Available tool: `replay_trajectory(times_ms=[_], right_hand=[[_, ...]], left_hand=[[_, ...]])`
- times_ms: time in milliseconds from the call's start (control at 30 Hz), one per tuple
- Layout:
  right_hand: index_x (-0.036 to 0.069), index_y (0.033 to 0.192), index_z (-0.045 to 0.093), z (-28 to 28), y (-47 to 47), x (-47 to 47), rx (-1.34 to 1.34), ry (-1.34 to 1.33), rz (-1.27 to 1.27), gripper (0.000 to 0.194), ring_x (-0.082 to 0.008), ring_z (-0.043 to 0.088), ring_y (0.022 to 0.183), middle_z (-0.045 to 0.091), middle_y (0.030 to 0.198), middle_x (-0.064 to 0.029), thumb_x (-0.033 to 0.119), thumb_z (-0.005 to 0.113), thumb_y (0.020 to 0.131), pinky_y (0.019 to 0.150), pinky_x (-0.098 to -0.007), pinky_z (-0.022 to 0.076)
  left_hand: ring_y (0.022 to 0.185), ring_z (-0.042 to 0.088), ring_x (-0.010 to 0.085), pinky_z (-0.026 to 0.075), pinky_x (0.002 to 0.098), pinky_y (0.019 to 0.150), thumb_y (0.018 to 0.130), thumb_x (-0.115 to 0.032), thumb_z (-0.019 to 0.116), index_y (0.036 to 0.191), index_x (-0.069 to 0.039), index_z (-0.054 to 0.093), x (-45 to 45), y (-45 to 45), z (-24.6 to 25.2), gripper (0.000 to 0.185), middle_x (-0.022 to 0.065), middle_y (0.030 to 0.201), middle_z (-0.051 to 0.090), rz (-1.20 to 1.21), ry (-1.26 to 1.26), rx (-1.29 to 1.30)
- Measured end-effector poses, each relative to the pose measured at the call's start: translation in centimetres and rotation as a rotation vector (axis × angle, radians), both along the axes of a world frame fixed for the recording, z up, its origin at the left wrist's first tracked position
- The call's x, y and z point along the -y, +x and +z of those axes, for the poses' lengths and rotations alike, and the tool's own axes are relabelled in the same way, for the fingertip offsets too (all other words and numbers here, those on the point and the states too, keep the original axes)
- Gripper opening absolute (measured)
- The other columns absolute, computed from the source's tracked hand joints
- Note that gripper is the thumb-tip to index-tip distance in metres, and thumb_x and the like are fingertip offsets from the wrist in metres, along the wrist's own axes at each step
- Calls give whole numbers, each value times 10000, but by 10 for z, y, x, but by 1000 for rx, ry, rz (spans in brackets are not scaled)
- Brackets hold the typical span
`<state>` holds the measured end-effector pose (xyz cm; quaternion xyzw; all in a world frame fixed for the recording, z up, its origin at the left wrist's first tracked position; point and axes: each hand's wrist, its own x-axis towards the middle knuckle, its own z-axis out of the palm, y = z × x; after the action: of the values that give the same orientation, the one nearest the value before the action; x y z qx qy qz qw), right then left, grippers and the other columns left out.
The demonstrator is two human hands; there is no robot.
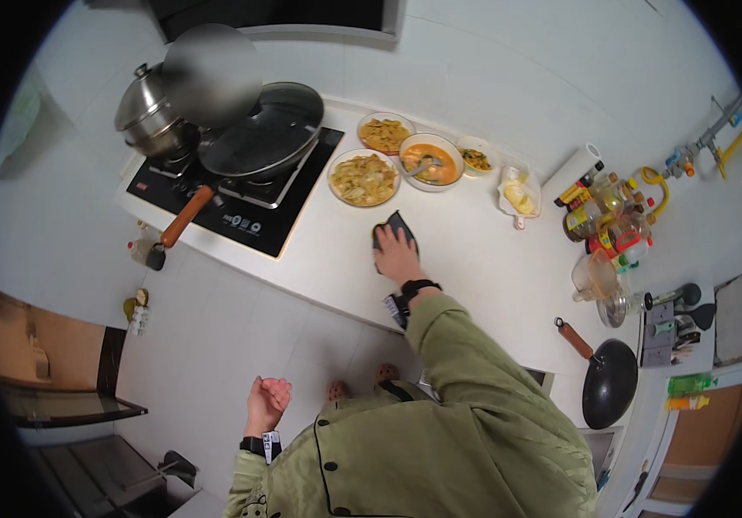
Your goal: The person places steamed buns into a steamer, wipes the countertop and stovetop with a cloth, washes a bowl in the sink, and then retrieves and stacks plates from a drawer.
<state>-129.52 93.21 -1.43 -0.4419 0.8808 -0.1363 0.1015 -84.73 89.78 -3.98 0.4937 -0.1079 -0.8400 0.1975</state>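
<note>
My right hand presses a dark grey cloth flat on the white countertop, fingers spread over it. Just beyond the cloth stands a plate of cooked cabbage. Behind and beside it are a plate of yellowish food, a bowl of orange soup with a spoon in it and a small bowl of chopped food. My left hand hangs over the floor, away from the counter, its fingers loosely curled; nothing shows in it.
A gas hob at the left bears a lidded wok and a steel steamer pot. A wooden wok handle juts past the counter edge. Bottles, a paper roll and a black frying pan stand at the right.
</note>
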Motion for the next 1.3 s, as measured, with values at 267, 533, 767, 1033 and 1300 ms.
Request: replay_trajectory(times_ms=[267,533,767,1033,1300], right_hand=[[246,1416,341,-13,22,-98,28,36,172,528,-329,245,1375,276,1502,-44,314,469,908,1100,-528,185],[163,1392,364,-1,14,-50,-57,118,56,552,-342,252,1370,317,1473,-79,279,516,875,1059,-588,219],[162,1413,336,14,33,-76,14,201,150,573,-287,232,1387,324,1469,-75,275,515,880,1092,-528,204],[181,1409,354,3,7,-16,38,-90,148,567,-302,241,1383,327,1474,-47,285,515,875,1101,-534,182],[221,1401,365,7,-29,-73,-9,51,-2,553,-305,211,1392,330,1471,-25,317,519,879,1084,-574,167]], left_hand=[[1170,445,331,380,484,956,933,-511,308,1291,-23,400,134,-128,-47,612,144,1342,429,14,-64,219],[1181,411,306,334,489,912,884,-486,376,1278,-84,395,221,-229,-91,564,110,1309,417,104,-338,672],[1045,502,270,380,468,777,849,-402,463,1145,-113,511,221,-221,-104,417,83,1162,516,-937,-981,1488],[889,605,228,432,443,622,808,-306,562,993,-147,645,231,-211,-101,258,53,993,630,-1808,-1436,1842],[779,686,214,489,445,518,770,-236,632,867,-179,747,248,-207,-101,161,43,882,714,-1974,-1518,1929]])
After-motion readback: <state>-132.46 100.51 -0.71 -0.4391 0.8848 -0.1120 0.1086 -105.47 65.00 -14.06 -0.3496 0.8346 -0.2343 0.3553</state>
